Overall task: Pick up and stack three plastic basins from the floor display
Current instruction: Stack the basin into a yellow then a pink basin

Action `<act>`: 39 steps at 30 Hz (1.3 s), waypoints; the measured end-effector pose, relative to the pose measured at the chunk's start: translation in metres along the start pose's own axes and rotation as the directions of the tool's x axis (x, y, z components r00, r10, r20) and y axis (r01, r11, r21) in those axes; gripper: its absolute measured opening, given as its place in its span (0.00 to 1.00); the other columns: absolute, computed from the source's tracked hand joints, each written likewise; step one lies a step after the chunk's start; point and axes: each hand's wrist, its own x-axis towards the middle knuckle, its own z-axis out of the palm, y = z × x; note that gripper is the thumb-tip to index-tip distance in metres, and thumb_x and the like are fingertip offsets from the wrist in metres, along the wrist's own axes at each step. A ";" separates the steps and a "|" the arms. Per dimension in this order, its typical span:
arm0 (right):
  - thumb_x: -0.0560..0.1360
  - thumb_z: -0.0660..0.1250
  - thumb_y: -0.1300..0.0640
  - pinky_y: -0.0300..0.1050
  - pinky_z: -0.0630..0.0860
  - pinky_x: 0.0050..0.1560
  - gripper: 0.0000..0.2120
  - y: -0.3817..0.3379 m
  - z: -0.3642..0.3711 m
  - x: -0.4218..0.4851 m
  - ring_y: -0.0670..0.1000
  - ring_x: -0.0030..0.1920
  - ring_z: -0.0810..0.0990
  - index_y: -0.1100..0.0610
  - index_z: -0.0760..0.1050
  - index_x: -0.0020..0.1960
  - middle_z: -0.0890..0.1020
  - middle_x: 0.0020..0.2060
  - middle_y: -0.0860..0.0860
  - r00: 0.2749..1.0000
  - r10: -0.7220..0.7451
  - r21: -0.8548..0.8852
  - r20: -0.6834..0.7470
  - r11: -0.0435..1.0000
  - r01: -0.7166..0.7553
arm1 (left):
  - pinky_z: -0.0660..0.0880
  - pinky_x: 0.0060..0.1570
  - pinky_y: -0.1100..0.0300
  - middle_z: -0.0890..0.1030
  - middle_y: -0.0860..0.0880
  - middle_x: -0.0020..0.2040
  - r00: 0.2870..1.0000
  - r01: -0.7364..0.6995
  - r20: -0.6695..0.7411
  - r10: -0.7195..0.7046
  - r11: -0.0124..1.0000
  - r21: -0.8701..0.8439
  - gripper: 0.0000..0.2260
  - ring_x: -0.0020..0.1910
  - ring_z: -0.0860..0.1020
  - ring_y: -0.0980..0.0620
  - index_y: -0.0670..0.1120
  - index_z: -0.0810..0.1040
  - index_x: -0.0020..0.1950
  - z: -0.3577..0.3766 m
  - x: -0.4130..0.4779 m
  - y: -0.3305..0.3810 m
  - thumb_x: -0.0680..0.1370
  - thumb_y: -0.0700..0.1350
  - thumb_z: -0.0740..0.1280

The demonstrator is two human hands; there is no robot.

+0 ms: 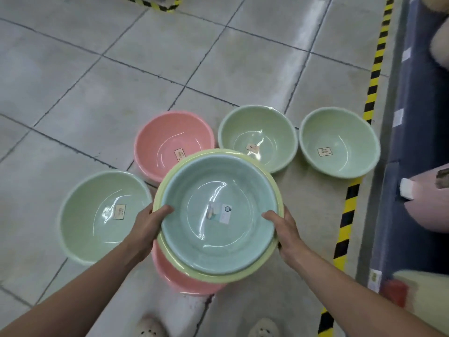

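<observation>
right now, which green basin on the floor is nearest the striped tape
The rightmost green basin, beside the yellow-black tape; the middle green basin and left green basin lie farther away.

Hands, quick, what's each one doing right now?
Left hand: closed, holding the stacked basins by the left rim.
Right hand: closed, holding them by the right rim.
</observation>
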 end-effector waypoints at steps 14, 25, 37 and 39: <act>0.74 0.68 0.62 0.54 0.83 0.50 0.15 0.075 0.053 0.014 0.57 0.49 0.85 0.47 0.79 0.56 0.86 0.50 0.54 0.995 0.098 -0.120 -0.001 0.988 -0.097 | 0.82 0.47 0.45 0.86 0.39 0.51 0.989 0.109 -0.085 -0.118 0.989 -0.101 0.15 0.47 0.84 0.39 0.44 0.82 0.56 -0.056 0.023 -0.082 0.70 0.44 0.71; 0.74 0.67 0.63 0.50 0.81 0.44 0.14 0.118 0.053 0.041 0.57 0.47 0.84 0.50 0.79 0.56 0.85 0.49 0.56 0.991 0.121 -0.103 -0.053 0.987 -0.125 | 0.82 0.45 0.48 0.86 0.43 0.52 0.989 0.130 -0.043 -0.139 0.979 -0.157 0.13 0.47 0.84 0.43 0.48 0.81 0.58 -0.051 0.051 -0.132 0.75 0.41 0.68; 0.74 0.67 0.62 0.52 0.82 0.47 0.16 0.157 0.049 0.067 0.58 0.50 0.84 0.46 0.79 0.57 0.85 0.51 0.54 0.990 0.125 -0.130 -0.067 0.983 -0.133 | 0.78 0.56 0.37 0.85 0.39 0.56 0.973 0.224 -0.014 -0.229 0.961 -0.160 0.23 0.55 0.83 0.35 0.47 0.82 0.60 -0.051 0.074 -0.177 0.64 0.46 0.71; 0.74 0.68 0.61 0.51 0.82 0.47 0.17 0.163 0.045 0.070 0.57 0.52 0.84 0.46 0.79 0.60 0.85 0.53 0.54 0.992 0.111 -0.156 -0.064 0.980 -0.120 | 0.79 0.54 0.37 0.86 0.41 0.56 0.974 0.220 -0.012 -0.225 0.963 -0.157 0.24 0.56 0.83 0.36 0.48 0.82 0.61 -0.049 0.078 -0.183 0.65 0.45 0.71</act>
